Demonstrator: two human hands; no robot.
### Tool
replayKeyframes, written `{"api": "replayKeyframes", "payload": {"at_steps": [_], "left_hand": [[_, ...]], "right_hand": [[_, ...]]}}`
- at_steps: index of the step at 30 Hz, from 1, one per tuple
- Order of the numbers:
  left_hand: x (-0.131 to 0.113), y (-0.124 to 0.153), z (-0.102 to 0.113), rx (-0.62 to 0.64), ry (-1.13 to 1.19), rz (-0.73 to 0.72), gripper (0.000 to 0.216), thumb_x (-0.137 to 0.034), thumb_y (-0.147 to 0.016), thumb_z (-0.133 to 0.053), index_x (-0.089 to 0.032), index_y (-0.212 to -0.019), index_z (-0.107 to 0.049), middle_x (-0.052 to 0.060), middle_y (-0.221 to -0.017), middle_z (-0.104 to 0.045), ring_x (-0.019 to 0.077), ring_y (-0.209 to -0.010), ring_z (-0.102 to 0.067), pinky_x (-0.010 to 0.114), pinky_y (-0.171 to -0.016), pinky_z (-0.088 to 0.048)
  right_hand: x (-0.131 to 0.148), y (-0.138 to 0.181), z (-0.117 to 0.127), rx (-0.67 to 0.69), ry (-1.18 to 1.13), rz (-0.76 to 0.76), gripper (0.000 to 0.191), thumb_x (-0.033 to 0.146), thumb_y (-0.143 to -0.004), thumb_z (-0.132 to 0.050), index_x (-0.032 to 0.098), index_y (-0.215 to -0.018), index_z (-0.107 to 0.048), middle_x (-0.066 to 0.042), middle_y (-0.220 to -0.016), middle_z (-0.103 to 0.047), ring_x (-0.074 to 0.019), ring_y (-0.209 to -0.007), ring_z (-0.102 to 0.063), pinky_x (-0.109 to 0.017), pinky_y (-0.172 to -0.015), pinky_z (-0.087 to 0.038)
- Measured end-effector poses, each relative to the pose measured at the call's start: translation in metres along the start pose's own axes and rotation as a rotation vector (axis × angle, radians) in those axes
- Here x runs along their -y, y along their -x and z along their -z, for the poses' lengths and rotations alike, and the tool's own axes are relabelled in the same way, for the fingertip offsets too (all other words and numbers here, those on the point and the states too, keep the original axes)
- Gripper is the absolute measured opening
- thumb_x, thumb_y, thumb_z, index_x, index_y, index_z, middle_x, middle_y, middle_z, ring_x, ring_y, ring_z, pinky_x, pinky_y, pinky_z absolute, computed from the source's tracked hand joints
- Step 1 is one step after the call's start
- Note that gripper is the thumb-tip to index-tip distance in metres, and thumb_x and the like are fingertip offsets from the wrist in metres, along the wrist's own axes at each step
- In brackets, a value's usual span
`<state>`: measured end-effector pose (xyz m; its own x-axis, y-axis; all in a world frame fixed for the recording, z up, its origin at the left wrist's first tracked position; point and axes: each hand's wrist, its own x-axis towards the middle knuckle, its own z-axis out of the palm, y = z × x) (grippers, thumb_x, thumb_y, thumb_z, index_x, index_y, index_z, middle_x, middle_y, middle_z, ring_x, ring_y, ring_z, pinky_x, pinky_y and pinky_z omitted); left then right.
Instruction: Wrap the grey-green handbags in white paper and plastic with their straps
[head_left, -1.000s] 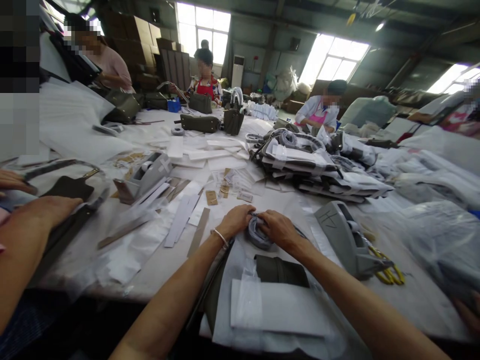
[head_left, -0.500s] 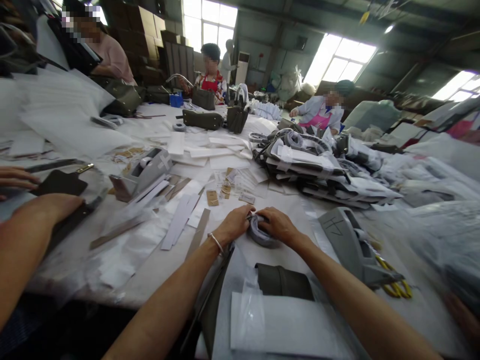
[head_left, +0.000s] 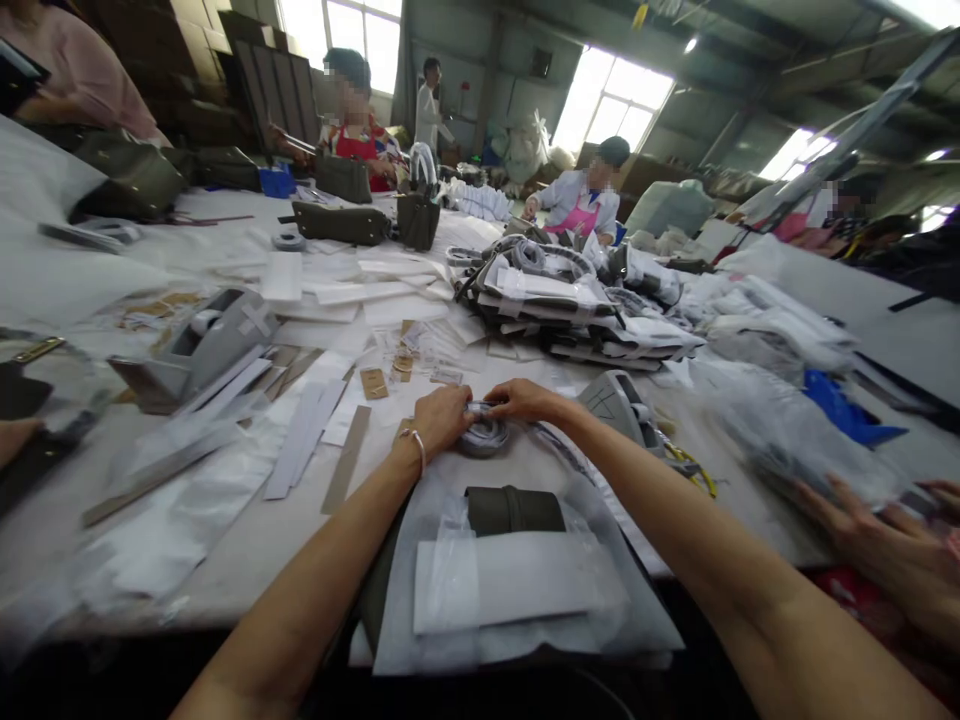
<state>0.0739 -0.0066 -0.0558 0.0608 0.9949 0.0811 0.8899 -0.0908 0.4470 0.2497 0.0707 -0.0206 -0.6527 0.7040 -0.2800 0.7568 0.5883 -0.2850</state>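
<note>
Fingertips of both hands are partly hidden where they meet over a grey wrapped coil (head_left: 484, 436) on the tabletop (head_left: 247, 520); left hand (head_left: 439, 418) and right hand (head_left: 525, 400) each pinch its top edge, grip narrow. Just nearer lies an olive bag (head_left: 514, 510), half covered by a white foam sheet (head_left: 517, 580), inside clear plastic wrap (head_left: 600, 520), contents unreadable.

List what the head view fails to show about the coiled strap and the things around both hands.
- Coiled grey strap: its ends are hidden under the left hand and right hand.
- Olive bag: mostly covered by white foam wrap.
- Yellow scissors: mostly hidden behind the right forearm.
- Tape dispenser: its marking is too blurred to read.
</note>
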Motion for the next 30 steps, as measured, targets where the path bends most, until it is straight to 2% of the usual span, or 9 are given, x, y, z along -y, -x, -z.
{"api": "replayKeyframes", "payload": {"at_steps": [4,8,12,15,17,19,21,24,30], "left_hand": [[0.001,0.000,-0.002,-0.014,-0.008,-0.001,0.023,-0.036,-0.085,-0.063,-0.022,-0.103,-0.065,0.009,-0.107,-0.069,0.0265,-0.103,-0.063,0.032,-0.082,-0.049],[0.004,0.000,-0.005,-0.019,0.013,-0.002,0.025,-0.032,-0.085,-0.064,-0.021,-0.106,-0.066,0.010,-0.107,-0.068,0.0269,-0.103,-0.063,0.033,-0.082,-0.050],[0.003,0.001,-0.009,-0.024,0.022,-0.009,0.024,-0.032,-0.085,-0.063,-0.022,-0.106,-0.068,0.010,-0.106,-0.068,0.0268,-0.102,-0.063,0.034,-0.083,-0.050],[0.002,0.001,-0.011,-0.043,0.017,-0.007,0.023,-0.032,-0.086,-0.062,-0.021,-0.105,-0.069,0.012,-0.105,-0.067,0.0279,-0.102,-0.063,0.037,-0.085,-0.051],[0.002,0.002,-0.011,-0.052,0.013,-0.009,0.022,-0.031,-0.086,-0.061,-0.019,-0.104,-0.068,0.013,-0.104,-0.066,0.0292,-0.103,-0.062,0.038,-0.085,-0.051],[0.002,0.003,-0.011,-0.053,0.014,-0.017,0.022,-0.028,-0.086,-0.059,-0.019,-0.104,-0.068,0.013,-0.106,-0.065,0.0296,-0.105,-0.061,0.038,-0.085,-0.052],[0.001,0.004,-0.010,-0.051,0.021,-0.025,0.021,-0.024,-0.086,-0.058,-0.018,-0.105,-0.066,0.013,-0.107,-0.065,0.0286,-0.106,-0.061,0.036,-0.085,-0.052],[0.000,0.005,-0.010,-0.042,0.041,-0.033,0.020,-0.021,-0.086,-0.055,-0.018,-0.103,-0.066,0.012,-0.105,-0.066,0.0262,-0.103,-0.063,0.034,-0.085,-0.052],[-0.004,0.004,-0.007,-0.004,0.082,-0.034,0.020,-0.016,-0.089,-0.051,-0.015,-0.102,-0.066,0.015,-0.107,-0.066,0.0269,-0.105,-0.063,0.036,-0.088,-0.052]], "right_hand": [[-0.010,0.032,-0.003,-0.015,0.059,-0.061,0.027,0.042,-0.092,-0.061,0.019,-0.084,-0.073,-0.003,-0.078,-0.072,-0.0170,-0.073,-0.063,-0.024,-0.061,-0.039],[-0.021,0.073,-0.020,-0.045,0.154,-0.091,0.008,0.026,-0.088,-0.064,0.019,-0.088,-0.068,-0.006,-0.090,-0.071,-0.0197,-0.084,-0.064,-0.025,-0.070,-0.040],[-0.037,0.092,-0.023,-0.023,0.180,-0.145,0.011,0.021,-0.089,-0.058,0.017,-0.085,-0.067,-0.007,-0.085,-0.070,-0.0222,-0.081,-0.065,-0.029,-0.071,-0.043],[-0.032,0.078,-0.017,-0.114,0.057,-0.109,0.019,0.030,-0.089,-0.061,0.018,-0.102,-0.068,-0.007,-0.096,-0.071,-0.0229,-0.088,-0.066,-0.032,-0.078,-0.046],[-0.015,0.060,-0.016,-0.244,-0.013,-0.022,0.034,0.034,-0.089,-0.062,0.017,-0.118,-0.063,-0.009,-0.111,-0.069,-0.0230,-0.100,-0.064,-0.032,-0.087,-0.047],[0.005,0.039,-0.018,-0.312,0.014,0.055,0.037,0.030,-0.089,-0.060,0.016,-0.123,-0.060,-0.011,-0.117,-0.067,-0.0231,-0.107,-0.061,-0.032,-0.093,-0.045],[0.020,0.021,-0.022,-0.277,0.132,0.089,0.035,0.020,-0.086,-0.059,0.015,-0.120,-0.061,-0.012,-0.114,-0.067,-0.0242,-0.107,-0.060,-0.033,-0.094,-0.044],[0.028,0.005,-0.032,-0.204,0.285,0.050,0.027,0.012,-0.081,-0.055,0.016,-0.107,-0.064,-0.010,-0.102,-0.067,-0.0238,-0.098,-0.062,-0.031,-0.087,-0.044],[0.016,-0.004,-0.041,-0.284,0.214,0.039,0.017,0.014,-0.083,-0.055,0.017,-0.096,-0.066,-0.008,-0.093,-0.069,-0.0222,-0.091,-0.063,-0.029,-0.081,-0.044]]}}
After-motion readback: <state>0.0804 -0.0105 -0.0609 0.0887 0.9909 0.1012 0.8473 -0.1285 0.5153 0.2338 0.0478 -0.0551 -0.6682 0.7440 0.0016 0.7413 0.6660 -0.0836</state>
